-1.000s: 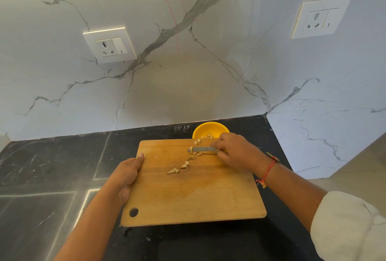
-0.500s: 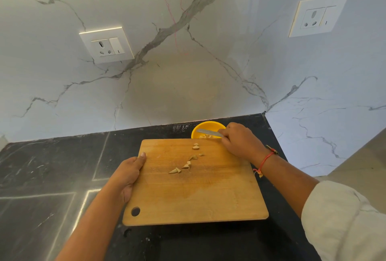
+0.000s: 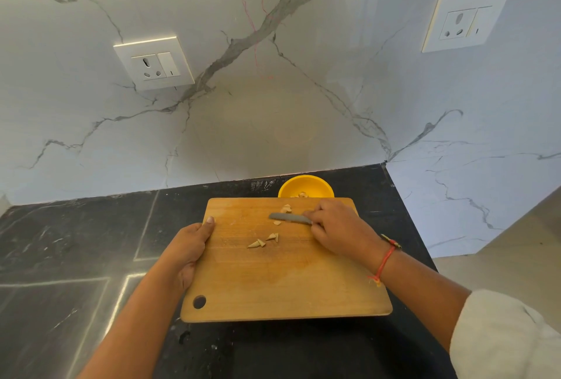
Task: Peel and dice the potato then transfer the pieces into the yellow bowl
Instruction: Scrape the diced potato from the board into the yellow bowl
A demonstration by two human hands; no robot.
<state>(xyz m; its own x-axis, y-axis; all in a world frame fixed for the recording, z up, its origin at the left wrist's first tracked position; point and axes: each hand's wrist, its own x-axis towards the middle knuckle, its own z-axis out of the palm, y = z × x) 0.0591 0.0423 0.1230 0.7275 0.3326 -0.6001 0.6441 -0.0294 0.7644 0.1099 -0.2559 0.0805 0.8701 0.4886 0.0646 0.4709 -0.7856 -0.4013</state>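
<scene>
The knife (image 3: 290, 218) was gripped in the curled fingers of the right hand (image 3: 337, 233), blade among potato pieces (image 3: 262, 240) just beside them. The cutting board (image 3: 288, 281) was clasped at its edge by the left hand (image 3: 191, 249). The yellow bowl (image 3: 306, 187) was seen just beyond the right fingertips.

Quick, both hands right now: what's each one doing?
Left hand: grips the left edge of the rectangular wooden cutting board.
Right hand: holds the small grey-bladed knife.

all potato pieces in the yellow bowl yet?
No, several potato pieces lie on the cutting board near the knife, outside the yellow bowl.
</scene>
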